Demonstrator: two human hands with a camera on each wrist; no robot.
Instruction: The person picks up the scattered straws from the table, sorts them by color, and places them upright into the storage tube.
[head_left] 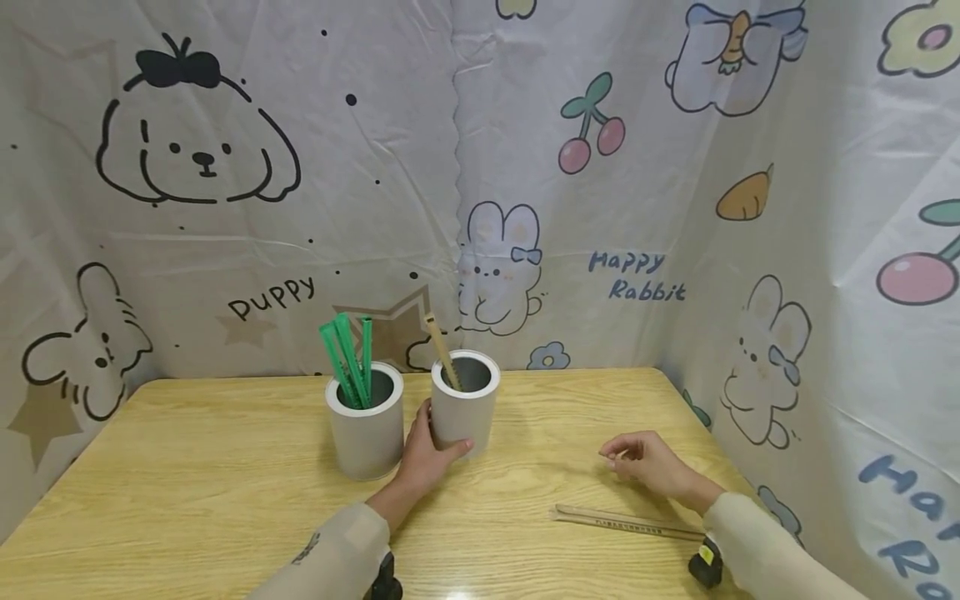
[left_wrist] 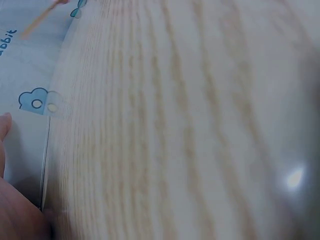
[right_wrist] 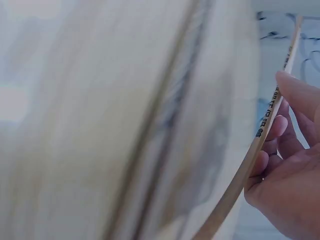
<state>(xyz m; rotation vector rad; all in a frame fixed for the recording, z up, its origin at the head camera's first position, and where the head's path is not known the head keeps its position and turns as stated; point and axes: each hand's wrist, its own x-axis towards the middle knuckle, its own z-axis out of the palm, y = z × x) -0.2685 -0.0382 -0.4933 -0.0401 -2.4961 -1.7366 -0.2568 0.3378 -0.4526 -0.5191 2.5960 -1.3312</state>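
My left hand (head_left: pixel 426 458) grips the lower part of a light grey cup (head_left: pixel 463 408), thumb across its front. One tan straw (head_left: pixel 444 354) leans inside this cup. To its left stands a matching cup (head_left: pixel 367 437) holding several green straws (head_left: pixel 352 358). On the right, my right hand (head_left: pixel 652 462) is raised over the table. The right wrist view shows this hand pinching a tan printed straw (right_wrist: pixel 267 117) between thumb and fingers. Below the hand, a tan printed straw-like strip (head_left: pixel 626 522) lies on the table. The left wrist view has part of the left hand (left_wrist: pixel 15 210) at its edge.
A pale wood table (head_left: pixel 225 517) carries everything. A printed cloth (head_left: pixel 375 167) hangs behind it and along the right side. Black wrist devices are strapped near both sleeves, the right one (head_left: pixel 705 562) close to the strip's end.
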